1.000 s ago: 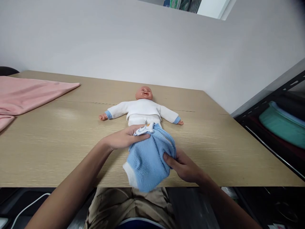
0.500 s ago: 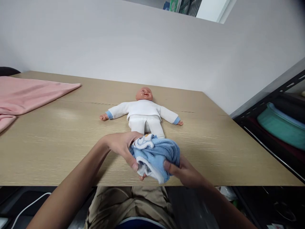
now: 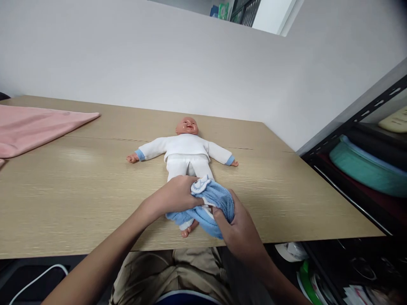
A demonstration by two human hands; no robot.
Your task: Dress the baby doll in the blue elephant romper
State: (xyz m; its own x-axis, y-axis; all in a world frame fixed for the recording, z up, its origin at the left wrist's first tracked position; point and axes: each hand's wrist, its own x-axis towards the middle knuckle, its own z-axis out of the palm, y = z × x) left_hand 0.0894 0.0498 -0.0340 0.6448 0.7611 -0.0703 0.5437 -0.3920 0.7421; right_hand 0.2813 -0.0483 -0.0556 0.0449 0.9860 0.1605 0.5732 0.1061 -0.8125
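Note:
A baby doll (image 3: 187,146) lies face up on the table, arms spread, in a white top with blue cuffs and white legs. Around its lower legs is bunched a pair of light blue terry baby pants (image 3: 219,195) with white trim and a white printed patch. My left hand (image 3: 179,195) grips the left part of the bunched cloth, thumb pointing right. My right hand (image 3: 237,224) is closed on the right part, its thumb at the white-edged opening. One doll foot (image 3: 189,228) pokes out below a white-trimmed leg end; the other foot is hidden in the cloth.
A pink cloth (image 3: 41,127) lies at the left of the wooden table (image 3: 95,203). To the right stands a black shelf rack (image 3: 352,127) holding a green basin-like item (image 3: 365,167). A white wall (image 3: 143,59) rises behind the table. A white cable (image 3: 38,279) hangs below, left.
My hands have drawn closer together on the pants, the left moving right across the cloth. More of one doll foot and a leg cuff now show. The whole view has shifted slightly.

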